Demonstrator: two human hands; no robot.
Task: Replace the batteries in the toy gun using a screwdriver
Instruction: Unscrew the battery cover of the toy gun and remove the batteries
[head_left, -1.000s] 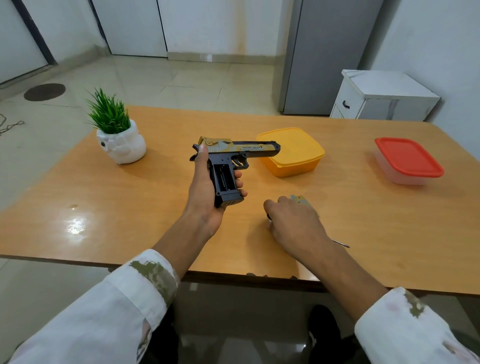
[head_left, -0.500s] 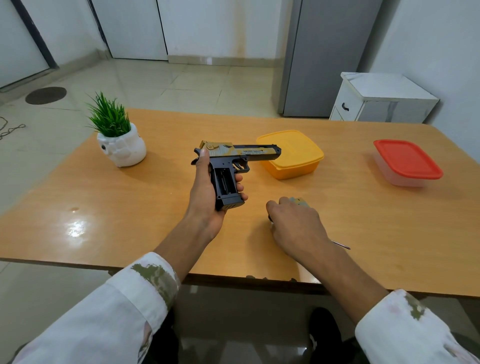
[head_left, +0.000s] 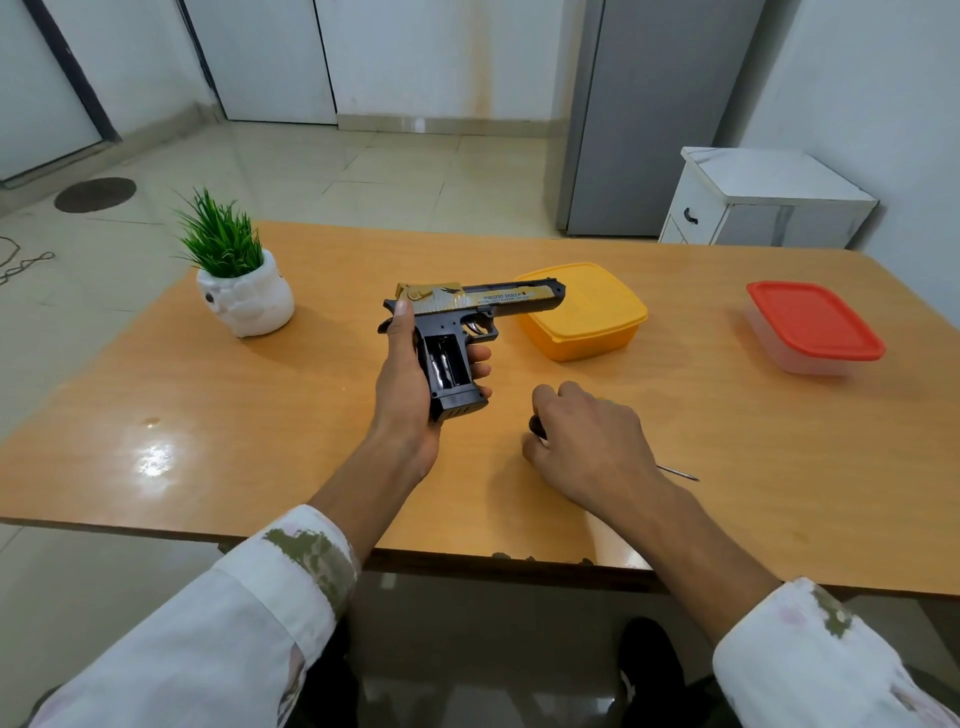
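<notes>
Plant (head_left: 228, 244) left | yellow box (head_left: 587, 317) behind toy gun (head_left: 452, 332) | red-lidded box (head_left: 813, 322) right

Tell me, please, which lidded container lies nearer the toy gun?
The all-yellow container, just behind the muzzle of the toy gun; the red-lidded container sits far to the right.

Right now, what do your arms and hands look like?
Both arms wear long white sleeves. The left sleeve and the right sleeve have olive-green patches and faint pink blotches near the cuffs. The left hand and the right hand are bare: no gloves, rings or watch show.
</notes>
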